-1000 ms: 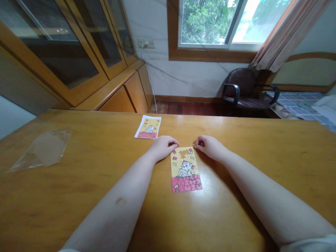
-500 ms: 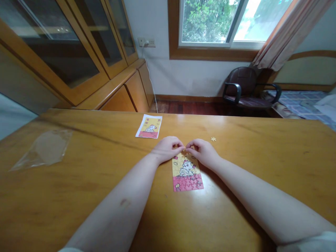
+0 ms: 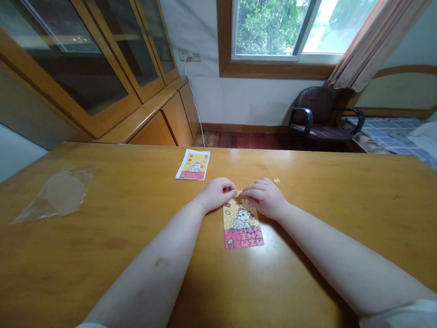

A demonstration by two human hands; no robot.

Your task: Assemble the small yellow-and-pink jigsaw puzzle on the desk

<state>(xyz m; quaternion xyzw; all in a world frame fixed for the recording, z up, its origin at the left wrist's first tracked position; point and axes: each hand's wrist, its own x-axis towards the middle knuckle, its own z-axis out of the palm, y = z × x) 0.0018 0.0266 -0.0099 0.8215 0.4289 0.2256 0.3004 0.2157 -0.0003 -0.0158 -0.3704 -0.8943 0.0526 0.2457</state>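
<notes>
A jigsaw puzzle (image 3: 241, 223) lies mostly assembled on the table, showing a white cartoon animal on yellow above a pink band. Over its far edge, my left hand (image 3: 220, 197) is closed in a pinch on a small yellow puzzle piece (image 3: 238, 194). My right hand (image 3: 265, 197) lies across the puzzle's upper right corner, fingers pressed together, their tips close beside that piece. Whatever is under those fingers is hidden. Beyond the right hand rests a loose yellow piece (image 3: 276, 181). The reference picture (image 3: 194, 165) is on the table, left of and beyond the puzzle.
A clear plastic bag (image 3: 63, 193) lies on the left of the wooden table (image 3: 327, 196). Past the table's far edge are a glass-fronted cabinet (image 3: 136, 86), an office chair (image 3: 316, 111) and a bed (image 3: 392, 134).
My right hand has turned over from a thumb-side pinch, so its back now faces up and its fingers lie flatter. The left hand stays nearly in place, and the yellow piece shows more clearly.
</notes>
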